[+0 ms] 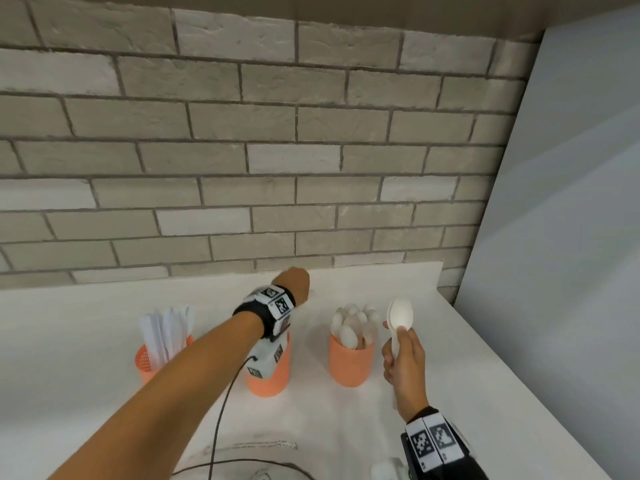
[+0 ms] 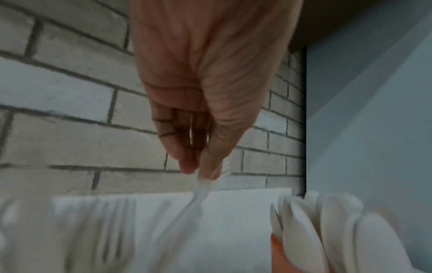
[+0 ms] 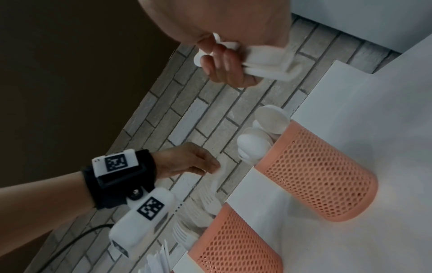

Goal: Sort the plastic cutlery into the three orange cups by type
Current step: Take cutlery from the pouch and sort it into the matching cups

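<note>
Three orange mesh cups stand in a row on the white table point(image 1: 86, 393). The left cup point(image 1: 147, 367) holds knives, the middle cup point(image 1: 268, 379) forks point(image 3: 187, 238), the right cup point(image 1: 351, 365) spoons point(image 1: 349, 323). Above the middle cup, my left hand point(image 2: 198, 170) pinches one end of a white fork point(image 2: 187, 208), which hangs down toward the cup; it is blurred. The wrist camera hides the cup's mouth in the head view. To the right of the spoon cup, my right hand point(image 1: 401, 351) grips the handles of stacked white spoons point(image 1: 400, 315), bowls up.
A grey brick wall point(image 1: 277, 150) runs close behind the cups. A pale blue panel point(image 1: 571, 237) bounds the table on the right. A black cable point(image 1: 221, 410) trails from my left wrist, and a clear plastic wrapper point(image 1: 266, 445) lies at the near edge.
</note>
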Motion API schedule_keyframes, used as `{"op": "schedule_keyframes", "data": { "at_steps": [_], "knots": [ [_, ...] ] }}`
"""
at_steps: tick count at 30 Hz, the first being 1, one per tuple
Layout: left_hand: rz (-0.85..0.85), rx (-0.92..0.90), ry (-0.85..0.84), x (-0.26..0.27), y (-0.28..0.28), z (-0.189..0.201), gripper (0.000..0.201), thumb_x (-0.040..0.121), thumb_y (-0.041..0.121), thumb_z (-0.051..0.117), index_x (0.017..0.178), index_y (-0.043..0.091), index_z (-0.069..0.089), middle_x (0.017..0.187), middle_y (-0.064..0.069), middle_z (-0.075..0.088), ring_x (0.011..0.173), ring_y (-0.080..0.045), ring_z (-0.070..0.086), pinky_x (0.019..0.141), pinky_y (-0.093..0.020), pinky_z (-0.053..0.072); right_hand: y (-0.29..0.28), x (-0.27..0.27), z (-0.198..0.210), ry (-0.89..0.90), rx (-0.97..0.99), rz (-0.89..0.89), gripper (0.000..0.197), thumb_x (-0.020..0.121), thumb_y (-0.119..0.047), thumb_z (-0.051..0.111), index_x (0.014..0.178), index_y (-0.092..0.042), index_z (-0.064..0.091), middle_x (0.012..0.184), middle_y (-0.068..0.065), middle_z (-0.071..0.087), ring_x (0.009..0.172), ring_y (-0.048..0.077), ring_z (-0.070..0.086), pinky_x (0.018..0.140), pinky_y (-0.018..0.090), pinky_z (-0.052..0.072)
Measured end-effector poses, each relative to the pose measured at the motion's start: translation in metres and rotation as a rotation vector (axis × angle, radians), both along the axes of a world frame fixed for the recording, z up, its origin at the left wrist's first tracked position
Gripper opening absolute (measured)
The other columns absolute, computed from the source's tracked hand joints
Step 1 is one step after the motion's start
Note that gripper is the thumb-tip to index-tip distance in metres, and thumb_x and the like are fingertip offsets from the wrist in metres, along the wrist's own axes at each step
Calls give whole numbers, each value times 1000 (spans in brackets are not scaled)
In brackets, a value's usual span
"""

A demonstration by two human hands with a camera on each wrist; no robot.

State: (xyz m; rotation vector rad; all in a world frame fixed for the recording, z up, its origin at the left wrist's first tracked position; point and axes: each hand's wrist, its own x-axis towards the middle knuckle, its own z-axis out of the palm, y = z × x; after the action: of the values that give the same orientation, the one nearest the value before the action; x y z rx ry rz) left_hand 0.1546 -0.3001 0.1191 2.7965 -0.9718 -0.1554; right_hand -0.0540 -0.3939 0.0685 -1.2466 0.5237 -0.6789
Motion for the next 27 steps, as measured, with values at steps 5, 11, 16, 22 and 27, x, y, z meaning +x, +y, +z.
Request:
{"op": "schedule_keyframes", "data": {
  "at_steps": [5, 11, 16, 22, 27],
  "knots": [
    [-42, -415, -42, -4, 47, 33, 42, 80, -9, 47, 116, 12, 49, 85, -13, 53, 81, -26, 53, 72, -30, 41, 7, 4, 2, -1, -11, -11, 23, 100, -19, 31, 83, -16, 46, 57, 2, 35, 34, 0, 32, 34, 13, 24],
    [12, -681, -228, -19, 93, 22, 57, 84, -6, 46, 134, 20, 46, 88, -6, 42, 77, -19, 45, 77, -26, 39, 14, 13, 0, -24, -28, -2, 16, 99, -15, 32, 90, -11, 44, 58, 5, 34, 34, 0, 30, 33, 14, 23],
    [30, -699, -266, -37, 101, -5, 48, 87, -4, 45, 130, 16, 52, 95, -5, 41, 78, -17, 47, 77, -20, 36, 22, 15, 0, -45, -35, -1, 19, 98, -10, 32, 82, -12, 43, 58, 5, 36, 34, 1, 31, 33, 15, 23],
    [-6, -629, -266, -55, 92, -21, 49, 93, -1, 39, 140, 12, 40, 104, -16, 50, 84, -30, 55, 79, -36, 49, 25, 5, 0, -58, -56, -15, 25, 98, -8, 31, 77, -16, 41, 58, 5, 36, 33, 0, 32, 32, 14, 25],
    [15, -515, -272, -46, 85, -23, 46, 93, -4, 36, 137, 9, 44, 115, -16, 54, 97, -33, 58, 80, -37, 47, 18, -5, 2, -56, -84, -37, 24, 98, -7, 31, 79, -16, 42, 58, 6, 34, 34, 1, 34, 33, 13, 26]
  ]
}}
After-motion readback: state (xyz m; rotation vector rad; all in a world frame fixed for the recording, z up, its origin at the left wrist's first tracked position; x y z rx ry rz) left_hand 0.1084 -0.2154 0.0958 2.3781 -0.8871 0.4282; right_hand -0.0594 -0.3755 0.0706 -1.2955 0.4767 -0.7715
